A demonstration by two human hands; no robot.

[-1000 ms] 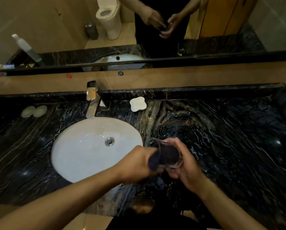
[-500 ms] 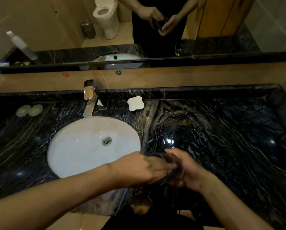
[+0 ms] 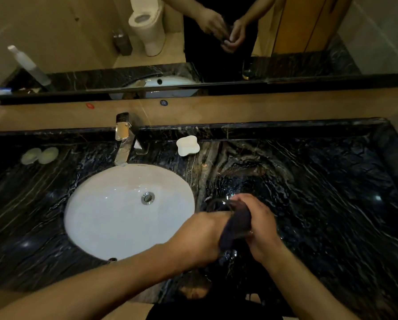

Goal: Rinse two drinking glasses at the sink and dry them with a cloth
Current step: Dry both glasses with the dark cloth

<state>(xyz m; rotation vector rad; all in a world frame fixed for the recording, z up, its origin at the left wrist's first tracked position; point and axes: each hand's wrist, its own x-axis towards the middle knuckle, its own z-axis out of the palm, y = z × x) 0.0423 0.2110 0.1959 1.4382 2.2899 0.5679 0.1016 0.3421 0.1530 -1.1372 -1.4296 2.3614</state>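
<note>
A clear drinking glass (image 3: 216, 203) is held over the black marble counter just right of the white sink (image 3: 114, 218). Only part of its rim shows. A dark cloth (image 3: 236, 224) is wrapped over the glass, between my two hands. My left hand (image 3: 200, 236) grips the cloth on the left side. On the other side, my right hand (image 3: 261, 225) curls round the cloth-covered glass. In the mirror, a second glass (image 3: 247, 71) shows as a reflection on the counter's far edge.
A chrome faucet (image 3: 123, 139) stands behind the sink, shut off. A white soap dish (image 3: 187, 145) sits to its right and two pale round soaps (image 3: 39, 155) to its left. The wet black counter (image 3: 320, 192) stretches to the right. A mirror runs along the back.
The cloth, pushed inside the glass before, now lies over its outside. Both hands have turned the glass and stayed just right of the sink.
</note>
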